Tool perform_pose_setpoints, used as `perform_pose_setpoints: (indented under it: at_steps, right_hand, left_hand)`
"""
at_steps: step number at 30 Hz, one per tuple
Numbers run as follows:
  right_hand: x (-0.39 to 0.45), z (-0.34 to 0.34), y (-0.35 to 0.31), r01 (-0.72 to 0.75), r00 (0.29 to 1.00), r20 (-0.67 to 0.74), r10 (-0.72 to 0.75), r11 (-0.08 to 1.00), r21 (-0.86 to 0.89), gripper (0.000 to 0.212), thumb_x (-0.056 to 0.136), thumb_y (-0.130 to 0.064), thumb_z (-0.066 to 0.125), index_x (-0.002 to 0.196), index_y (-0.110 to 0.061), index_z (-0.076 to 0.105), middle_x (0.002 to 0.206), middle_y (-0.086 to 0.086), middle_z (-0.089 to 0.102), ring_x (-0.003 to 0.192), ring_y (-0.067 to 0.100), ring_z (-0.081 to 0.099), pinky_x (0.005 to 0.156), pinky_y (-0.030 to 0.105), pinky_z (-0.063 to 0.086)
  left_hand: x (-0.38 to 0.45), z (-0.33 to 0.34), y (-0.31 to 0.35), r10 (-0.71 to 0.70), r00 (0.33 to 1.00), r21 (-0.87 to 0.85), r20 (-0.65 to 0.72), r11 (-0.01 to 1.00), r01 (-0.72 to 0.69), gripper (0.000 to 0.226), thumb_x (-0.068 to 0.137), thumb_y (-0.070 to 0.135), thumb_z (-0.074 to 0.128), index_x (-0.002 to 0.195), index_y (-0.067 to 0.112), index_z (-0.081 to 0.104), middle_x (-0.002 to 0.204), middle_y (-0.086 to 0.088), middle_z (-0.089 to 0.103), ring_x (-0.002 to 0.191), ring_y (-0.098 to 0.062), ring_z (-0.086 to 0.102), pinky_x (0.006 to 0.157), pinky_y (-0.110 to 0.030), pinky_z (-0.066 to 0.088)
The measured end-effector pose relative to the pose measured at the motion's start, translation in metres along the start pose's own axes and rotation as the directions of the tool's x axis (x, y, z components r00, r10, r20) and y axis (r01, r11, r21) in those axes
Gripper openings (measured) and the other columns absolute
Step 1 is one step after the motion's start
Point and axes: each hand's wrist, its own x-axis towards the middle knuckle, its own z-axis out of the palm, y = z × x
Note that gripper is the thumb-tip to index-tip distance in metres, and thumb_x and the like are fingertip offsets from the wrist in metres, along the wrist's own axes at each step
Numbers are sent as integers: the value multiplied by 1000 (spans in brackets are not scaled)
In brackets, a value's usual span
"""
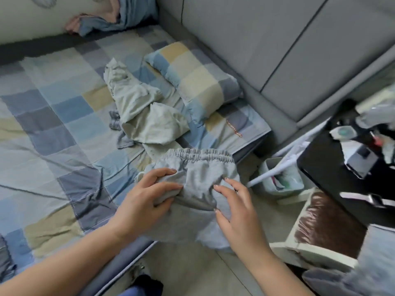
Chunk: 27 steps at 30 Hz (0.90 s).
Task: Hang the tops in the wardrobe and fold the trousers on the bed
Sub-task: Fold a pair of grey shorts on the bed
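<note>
Grey trousers (198,167) with an elastic waistband hang over the bed's near right edge, waistband away from me. My left hand (147,199) pinches a bunch of their cloth on the left side. On the right side my right hand (237,208) presses on the fabric with fingers spread and bent into it. A crumpled pale green garment (141,107) lies on the bed just beyond the trousers. Under it a small grey piece of clothing (124,142) pokes out. The bed (53,116) wears a blue, grey and beige checked cover.
A checked pillow (198,82) lies at the bed's right, against a grey padded headboard (256,39). Blue and pink bedding (111,20) is heaped at the far end. On the floor to the right stand a small bin (280,178), a white stool (324,231) and a black table (342,167).
</note>
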Motion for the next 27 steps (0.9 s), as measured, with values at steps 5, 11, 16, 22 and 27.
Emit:
perform_pose_setpoints:
  at_steps: [5, 11, 16, 22, 27]
  right_hand:
    - [-102, -74, 16, -83, 976, -205, 77, 996, -21, 51, 74, 3, 74, 119, -18, 60, 132, -11, 36, 119, -19, 28, 90, -9, 17]
    - [-284, -125, 43, -261, 891, -402, 213, 963, -68, 54, 63, 8, 80, 111, -12, 65, 129, 4, 49, 113, -2, 45, 91, -1, 29]
    - [-455, -168, 53, -463, 762, -515, 392, 886, -11, 52, 67, 6, 78, 113, -13, 64, 131, -3, 45, 116, 4, 46, 89, 4, 33]
    - [-595, -194, 57, -663, 531, -633, 564, 741, 104, 47, 71, 3, 75, 112, -18, 64, 133, -8, 42, 116, -2, 42, 80, 11, 41]
    - [-667, -194, 56, -741, 348, -691, 633, 638, 212, 46, 75, -2, 73, 113, -24, 61, 132, -22, 32, 114, -23, 32, 77, -1, 37]
  left_hand:
    - [-15, 30, 100, 217, 972, -60, 87, 975, -213, 24, 77, 13, 72, 100, 18, 74, 125, -2, 55, 113, -13, 56, 94, -20, 43]
    - [-94, 93, 224, 384, 880, -171, 278, 922, -348, 24, 80, 18, 72, 104, 18, 72, 127, -1, 55, 112, -14, 57, 91, -27, 47]
    - [-174, 160, 336, 538, 731, -324, 421, 841, -432, 26, 78, 11, 77, 103, 16, 72, 126, -1, 54, 113, -21, 55, 92, -40, 49]
    - [-239, 223, 438, 675, 526, -472, 518, 738, -482, 25, 76, 10, 79, 99, 17, 71, 125, 0, 54, 110, -21, 58, 92, -38, 50]
    - [-272, 265, 502, 777, 313, -561, 546, 616, -553, 23, 75, 9, 79, 96, 13, 70, 125, 1, 54, 110, -19, 58, 91, -32, 49]
